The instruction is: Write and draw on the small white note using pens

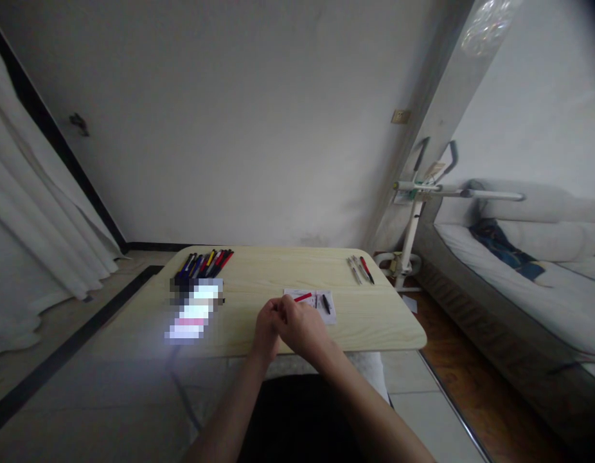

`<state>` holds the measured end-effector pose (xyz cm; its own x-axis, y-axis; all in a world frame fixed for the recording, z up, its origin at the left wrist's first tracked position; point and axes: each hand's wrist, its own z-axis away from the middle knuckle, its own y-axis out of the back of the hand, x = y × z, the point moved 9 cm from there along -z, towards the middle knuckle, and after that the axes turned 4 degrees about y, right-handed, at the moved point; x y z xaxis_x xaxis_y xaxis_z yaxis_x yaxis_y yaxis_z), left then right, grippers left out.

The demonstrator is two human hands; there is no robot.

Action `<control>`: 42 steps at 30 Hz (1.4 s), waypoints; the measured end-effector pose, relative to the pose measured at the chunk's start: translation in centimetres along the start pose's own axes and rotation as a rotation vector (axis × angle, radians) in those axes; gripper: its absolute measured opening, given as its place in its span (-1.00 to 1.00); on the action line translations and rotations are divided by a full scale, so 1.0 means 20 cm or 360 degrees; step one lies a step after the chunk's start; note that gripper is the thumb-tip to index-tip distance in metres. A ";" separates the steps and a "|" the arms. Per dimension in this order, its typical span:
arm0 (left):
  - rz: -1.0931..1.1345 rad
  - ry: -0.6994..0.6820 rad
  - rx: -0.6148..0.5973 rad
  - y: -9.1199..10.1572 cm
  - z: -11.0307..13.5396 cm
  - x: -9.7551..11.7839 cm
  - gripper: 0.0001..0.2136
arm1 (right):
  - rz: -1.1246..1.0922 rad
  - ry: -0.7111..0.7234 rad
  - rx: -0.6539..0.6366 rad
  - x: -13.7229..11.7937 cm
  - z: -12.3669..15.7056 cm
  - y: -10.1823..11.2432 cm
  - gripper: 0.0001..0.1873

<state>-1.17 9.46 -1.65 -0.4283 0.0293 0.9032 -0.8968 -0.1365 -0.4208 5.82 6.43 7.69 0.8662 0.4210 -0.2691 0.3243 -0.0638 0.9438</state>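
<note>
Over the near middle of the table, my left hand [267, 326] and my right hand [301, 323] meet with fingers curled against each other. Both are closed; whatever lies between the fingertips is hidden and too small to name. Just beyond my right hand a red pen-like piece [303, 297] shows; whether it rests on the paper or touches the fingers I cannot tell. A white sheet of paper [332, 316] lies under and beyond my right hand. On it are a short black pen part [326, 304] and a thin dark piece [317, 301].
The pale wooden table [278, 267] carries several coloured pens [205, 263] at the far left. A few pens, one a red pen [367, 269], lie at the far right. A bright pixelated screen [196, 312] stands left of my hands. Exercise equipment [412, 231] and a sofa [519, 283] are rightward.
</note>
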 end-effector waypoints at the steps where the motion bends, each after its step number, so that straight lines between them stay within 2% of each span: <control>1: -0.0006 0.0002 -0.0011 0.00 0.00 -0.01 -0.88 | 0.0016 -0.0001 -0.0010 0.00 0.00 0.00 -0.80; 7: 0.0043 0.0005 -0.0034 0.00 0.00 -0.01 -0.91 | 0.0053 0.0007 0.0001 -0.01 0.00 0.01 -0.78; 22: 0.0057 0.0016 0.0016 0.00 0.02 0.01 -0.89 | -0.0114 -0.0004 0.0058 0.00 0.03 -0.01 -0.81; 26: 0.0111 0.0022 0.0016 0.01 0.01 0.01 -0.83 | -0.0304 0.0132 0.0163 -0.01 0.07 0.03 -0.80; 29: 0.0266 0.0008 -0.0046 -0.02 0.02 0.02 -0.78 | -0.0411 0.0134 0.0231 0.09 0.11 0.06 -0.82; 32: 0.0360 0.0037 -0.0034 -0.02 0.02 0.01 -0.77 | -0.0407 0.0038 0.0318 0.28 0.15 0.10 -0.80; 37: 0.0470 0.0081 -0.0010 -0.01 0.01 -0.01 -0.77 | -0.0143 -0.0109 0.0320 0.54 0.13 0.14 -0.71; 39: 0.0502 0.0086 -0.0021 -0.01 0.00 -0.01 -0.77 | 0.0042 -0.0073 0.0242 0.56 0.10 0.14 -0.70; 42: 0.0550 0.0104 -0.0021 0.00 0.00 -0.01 -0.77 | 0.0275 0.0125 0.0051 0.52 0.04 0.09 -0.75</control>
<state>-0.96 9.45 -1.88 -0.7127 0.0467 0.6999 -0.6986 -0.1366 -0.7023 15.68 9.98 6.56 0.8782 0.4704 -0.0869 0.1865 -0.1694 0.9677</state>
